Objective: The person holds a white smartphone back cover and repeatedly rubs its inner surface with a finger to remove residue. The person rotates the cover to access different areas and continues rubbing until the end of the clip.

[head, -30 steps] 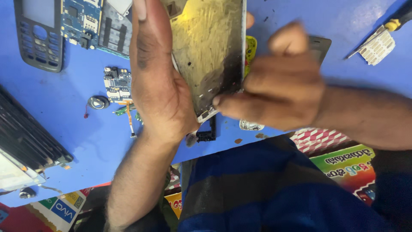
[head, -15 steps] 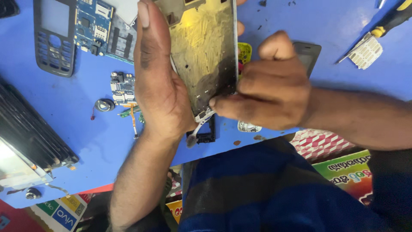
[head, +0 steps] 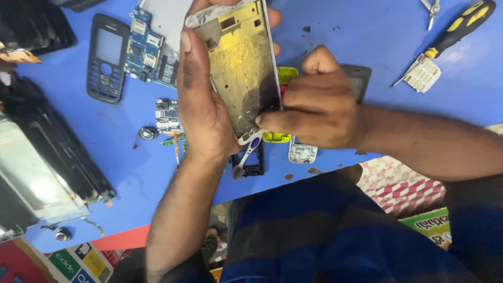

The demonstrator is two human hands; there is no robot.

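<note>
Head view shows a bare, gold-coloured metal phone frame [head: 242, 68] held up over the blue desk [head: 367, 31]. It looks stripped already: no screen and no board sit in it. Left hand [head: 201, 99] wraps its long side, grip closed around the frame. Right hand [head: 314, 105] pinches a thin tool against the frame's lower edge, so some picking is left. On the desk lie a dark keypad phone shell [head: 107, 57], a blue circuit board [head: 144, 47] and a yellow-and-black screwdriver [head: 456, 29].
</note>
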